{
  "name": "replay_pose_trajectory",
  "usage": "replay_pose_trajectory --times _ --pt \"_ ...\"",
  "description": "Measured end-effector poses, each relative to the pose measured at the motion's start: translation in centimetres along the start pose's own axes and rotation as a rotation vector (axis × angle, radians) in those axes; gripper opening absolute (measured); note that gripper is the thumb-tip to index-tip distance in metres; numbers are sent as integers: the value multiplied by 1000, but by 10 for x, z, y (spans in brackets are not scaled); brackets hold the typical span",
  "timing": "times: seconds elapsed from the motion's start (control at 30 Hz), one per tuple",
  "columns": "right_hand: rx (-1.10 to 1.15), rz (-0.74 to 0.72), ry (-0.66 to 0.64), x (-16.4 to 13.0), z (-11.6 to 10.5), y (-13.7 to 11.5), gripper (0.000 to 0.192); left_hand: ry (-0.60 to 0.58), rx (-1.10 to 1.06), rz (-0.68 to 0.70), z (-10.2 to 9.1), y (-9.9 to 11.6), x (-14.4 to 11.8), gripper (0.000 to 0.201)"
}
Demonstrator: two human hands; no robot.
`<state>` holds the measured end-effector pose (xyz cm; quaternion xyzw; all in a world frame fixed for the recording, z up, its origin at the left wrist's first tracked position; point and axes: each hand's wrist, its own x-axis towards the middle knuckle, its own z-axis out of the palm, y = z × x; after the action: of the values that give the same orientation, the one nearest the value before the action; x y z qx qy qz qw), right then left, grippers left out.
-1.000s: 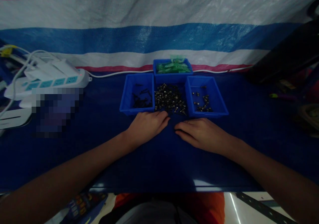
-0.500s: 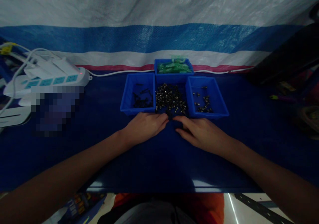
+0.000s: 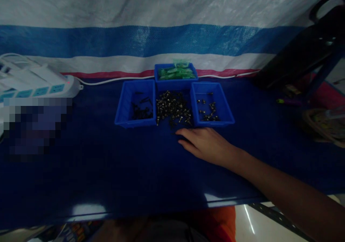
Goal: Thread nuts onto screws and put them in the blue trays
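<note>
Where the right hand lies: palm down on the table, just in front of the pile of small dark metal parts, near the right tray.
Fingers: stretched out flat and loosely together, not curled or pinched; the tips stop just short of the pile's near edge and seem to touch only the cloth.
Held: nothing that shows; whether a part lies under the palm cannot be told.
Left hand: out of view.
Pile: loose on the table between the left tray and the right tray, in front of the back tray.
Trays: the left holds a few dark parts, the right a scatter of similar bits, the back one green packets.
Step, as I judge it: a reach at the pile's edge, with no part yet taken.
What a pick here would call for: a fine pinch of thumb and forefinger on one part, since the pieces are small, tangled close together and dim in this light.
Risk: nudging neighbours off the heap.
</note>
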<state>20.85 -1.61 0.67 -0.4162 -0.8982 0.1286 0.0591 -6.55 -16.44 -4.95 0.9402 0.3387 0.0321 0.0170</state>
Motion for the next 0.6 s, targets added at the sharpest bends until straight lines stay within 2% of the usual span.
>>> replay_pose_trajectory --times 0.07,0.13,0.23,0.3,0.47,0.53,0.6 --pt "8 8 -10 0 -1 0 25 -182 2 -145 16 -2 -6 48" --pt "14 16 -17 0 -1 1 25 -308 -55 -242 27 -3 -10 48" --pt "22 16 -24 0 -2 1 26 -443 -129 -380 34 0 -14 42" --pt "32 12 -25 -1 -2 1 26 -485 -126 -416 37 2 -15 39" --pt "45 5 -21 -1 -2 1 26 -409 -81 -355 43 2 -17 44" --pt "41 13 -14 -1 -1 1 26 -321 -94 -318 43 2 -19 44" --pt "38 20 0 -1 -1 2 27 -214 -131 -217 39 3 -21 46"
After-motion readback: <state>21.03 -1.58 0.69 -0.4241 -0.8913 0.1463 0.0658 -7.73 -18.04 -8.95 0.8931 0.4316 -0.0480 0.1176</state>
